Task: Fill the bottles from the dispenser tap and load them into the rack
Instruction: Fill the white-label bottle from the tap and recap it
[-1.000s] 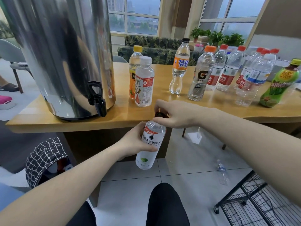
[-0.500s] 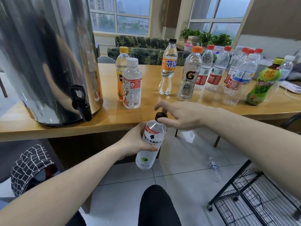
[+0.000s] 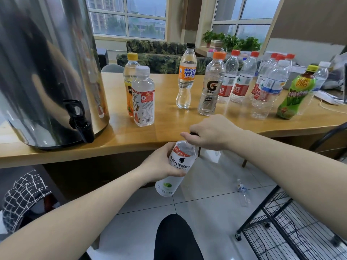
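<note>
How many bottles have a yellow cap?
2. One yellow-capped bottle stands near the dispenser, just behind a white-capped bottle. The other is the green bottle towards the table's right end. The crowded bottles there could hide more.

bare forearms without sleeves, black trousers (image 3: pixel 176 239) on the knee.

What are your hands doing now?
Left hand grips bottle. Right hand pinches its cap. Tap unobstructed.
</note>
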`<state>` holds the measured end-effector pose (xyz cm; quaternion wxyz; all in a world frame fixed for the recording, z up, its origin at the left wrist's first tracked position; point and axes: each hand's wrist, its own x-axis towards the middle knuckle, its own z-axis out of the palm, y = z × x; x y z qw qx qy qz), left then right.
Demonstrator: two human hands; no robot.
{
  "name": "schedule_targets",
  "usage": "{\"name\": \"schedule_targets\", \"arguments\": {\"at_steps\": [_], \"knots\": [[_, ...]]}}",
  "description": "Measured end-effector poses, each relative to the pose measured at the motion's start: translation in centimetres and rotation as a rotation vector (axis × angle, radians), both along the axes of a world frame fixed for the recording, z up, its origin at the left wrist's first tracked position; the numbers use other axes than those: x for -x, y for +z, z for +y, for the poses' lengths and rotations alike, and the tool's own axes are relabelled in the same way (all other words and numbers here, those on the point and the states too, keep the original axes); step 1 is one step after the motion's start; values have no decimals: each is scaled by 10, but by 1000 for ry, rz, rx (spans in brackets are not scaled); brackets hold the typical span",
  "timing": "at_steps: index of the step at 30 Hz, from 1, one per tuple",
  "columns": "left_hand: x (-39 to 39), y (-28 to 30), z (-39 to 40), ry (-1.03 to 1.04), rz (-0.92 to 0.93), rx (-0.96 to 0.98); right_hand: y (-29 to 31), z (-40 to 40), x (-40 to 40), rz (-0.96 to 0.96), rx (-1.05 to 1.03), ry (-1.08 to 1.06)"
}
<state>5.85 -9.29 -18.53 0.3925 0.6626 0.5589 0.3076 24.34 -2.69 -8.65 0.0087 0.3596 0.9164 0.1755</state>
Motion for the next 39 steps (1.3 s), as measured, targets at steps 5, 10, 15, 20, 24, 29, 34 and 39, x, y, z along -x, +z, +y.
{"name": "schedule_targets", "arguments": {"at_steps": [5,10,15,20,24,29,34,39], "knots": [[-1,7,8,-22,-35,23,1,4,-11,118,-34,55],[-2,12,16,-121,-25,78,1,16,-25,53,-199,414],[-15,9,18,-88,-15,37,-8,13,-19,216,-173,66],[-20,15,25,-71,-48,45,0,16,-29,217,-92,35],[-16,19,32,-125,-48,79,6,21,-46,107,-109,298],[-30,18,29,-103,-20,41,1,21,-43,155,-171,261],[-39,16,31,-6,-69,8,2,20,-32,214,-54,-210],[-33,24,29,-71,-107,57,7,16,-43,234,-140,149]]}}
